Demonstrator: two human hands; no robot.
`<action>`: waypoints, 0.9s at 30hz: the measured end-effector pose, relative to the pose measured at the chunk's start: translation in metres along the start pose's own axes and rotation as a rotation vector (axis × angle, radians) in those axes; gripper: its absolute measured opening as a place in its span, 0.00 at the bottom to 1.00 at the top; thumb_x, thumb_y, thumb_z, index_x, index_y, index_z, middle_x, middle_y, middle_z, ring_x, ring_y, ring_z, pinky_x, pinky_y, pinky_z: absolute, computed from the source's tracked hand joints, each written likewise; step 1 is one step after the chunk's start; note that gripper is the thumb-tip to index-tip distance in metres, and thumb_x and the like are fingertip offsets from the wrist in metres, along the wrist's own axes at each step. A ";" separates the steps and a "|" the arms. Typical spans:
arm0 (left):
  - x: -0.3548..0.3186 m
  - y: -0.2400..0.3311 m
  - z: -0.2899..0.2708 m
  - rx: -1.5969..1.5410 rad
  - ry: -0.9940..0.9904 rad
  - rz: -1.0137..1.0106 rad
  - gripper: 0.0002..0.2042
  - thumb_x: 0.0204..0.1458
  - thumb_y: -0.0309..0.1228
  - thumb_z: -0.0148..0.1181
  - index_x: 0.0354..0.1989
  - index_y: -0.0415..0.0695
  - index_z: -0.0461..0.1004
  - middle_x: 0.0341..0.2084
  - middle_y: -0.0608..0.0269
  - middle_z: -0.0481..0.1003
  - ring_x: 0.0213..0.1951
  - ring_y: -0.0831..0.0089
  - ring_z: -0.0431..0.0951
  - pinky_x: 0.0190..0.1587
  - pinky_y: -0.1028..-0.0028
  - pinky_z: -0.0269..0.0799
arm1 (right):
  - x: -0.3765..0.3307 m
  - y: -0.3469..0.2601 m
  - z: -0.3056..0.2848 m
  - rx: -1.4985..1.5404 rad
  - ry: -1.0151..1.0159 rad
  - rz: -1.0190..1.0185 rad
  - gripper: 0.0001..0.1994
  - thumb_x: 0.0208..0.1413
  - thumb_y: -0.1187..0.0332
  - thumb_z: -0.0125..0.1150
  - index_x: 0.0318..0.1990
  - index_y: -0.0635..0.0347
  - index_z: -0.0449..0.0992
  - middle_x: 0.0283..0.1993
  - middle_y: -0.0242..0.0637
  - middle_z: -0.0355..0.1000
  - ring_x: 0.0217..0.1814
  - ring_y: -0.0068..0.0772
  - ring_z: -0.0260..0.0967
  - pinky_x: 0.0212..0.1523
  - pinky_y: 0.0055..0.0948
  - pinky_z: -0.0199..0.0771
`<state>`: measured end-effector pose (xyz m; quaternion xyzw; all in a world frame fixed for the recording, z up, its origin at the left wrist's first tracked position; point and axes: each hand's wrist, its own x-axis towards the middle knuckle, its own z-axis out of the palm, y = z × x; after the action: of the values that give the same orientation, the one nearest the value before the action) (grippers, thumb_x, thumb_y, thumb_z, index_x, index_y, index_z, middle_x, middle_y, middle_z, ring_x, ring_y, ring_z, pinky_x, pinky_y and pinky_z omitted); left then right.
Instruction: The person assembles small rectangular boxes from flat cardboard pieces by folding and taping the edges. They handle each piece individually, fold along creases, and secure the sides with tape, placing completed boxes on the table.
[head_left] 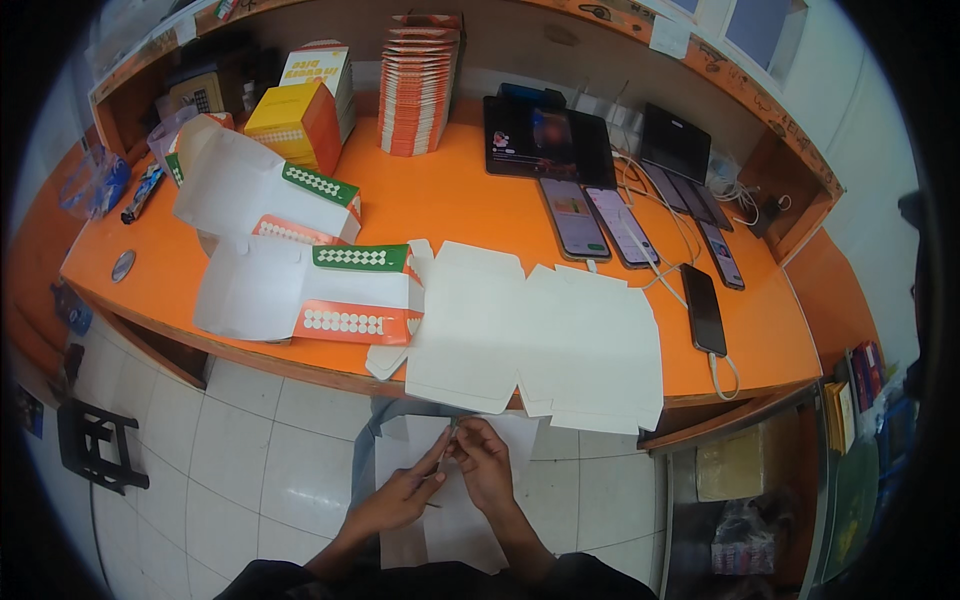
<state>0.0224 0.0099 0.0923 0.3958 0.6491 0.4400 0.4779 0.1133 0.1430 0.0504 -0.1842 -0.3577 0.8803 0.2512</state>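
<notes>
A white cardboard box blank [400,535] lies over my lap, below the desk's front edge. My left hand [408,490] is over its middle, with fingers stretched toward the small green bit at its upper part and closed against it. From the other side, my right hand [482,462] pinches the same spot between thumb and fingers. The fingertips of both hands meet there and hide the exact fold. Just beyond, a flat white box blank [530,340] lies on the desk and hangs over its edge. Beside it sits a half-folded open box [255,285] with green and orange sides.
Another part-folded box [235,185] rests behind on the orange desk [430,195]. A tall stack of folded cartons [415,95] and yellow boxes [300,120] stand at the back. Tablets [545,140], phones [705,310] and cables fill the right. A black stool [100,445] stands on the floor.
</notes>
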 end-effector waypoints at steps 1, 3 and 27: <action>0.001 -0.001 0.001 0.002 0.043 -0.003 0.30 0.62 0.35 0.42 0.70 0.54 0.38 0.25 0.50 0.71 0.26 0.68 0.71 0.38 0.73 0.66 | 0.000 -0.002 0.001 0.002 0.009 0.020 0.11 0.58 0.76 0.53 0.49 0.63 0.70 0.40 0.35 0.71 0.39 0.24 0.69 0.43 0.25 0.69; 0.000 -0.005 0.005 0.005 0.128 -0.007 0.29 0.63 0.34 0.41 0.70 0.53 0.38 0.21 0.55 0.68 0.25 0.70 0.70 0.36 0.74 0.65 | 0.001 -0.007 0.005 -0.064 0.006 0.043 0.14 0.58 0.77 0.53 0.52 0.63 0.67 0.41 0.35 0.70 0.37 0.23 0.68 0.41 0.24 0.69; 0.010 -0.022 0.011 -0.084 0.165 0.048 0.33 0.55 0.35 0.59 0.65 0.43 0.48 0.45 0.53 0.74 0.37 0.77 0.73 0.41 0.78 0.68 | -0.008 0.002 0.004 -0.583 0.123 -0.011 0.23 0.51 0.79 0.60 0.55 0.62 0.62 0.36 0.35 0.70 0.31 0.18 0.70 0.28 0.17 0.70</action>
<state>0.0288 0.0146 0.0667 0.3534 0.6576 0.5091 0.4284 0.1172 0.1348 0.0528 -0.2998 -0.5806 0.7262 0.2136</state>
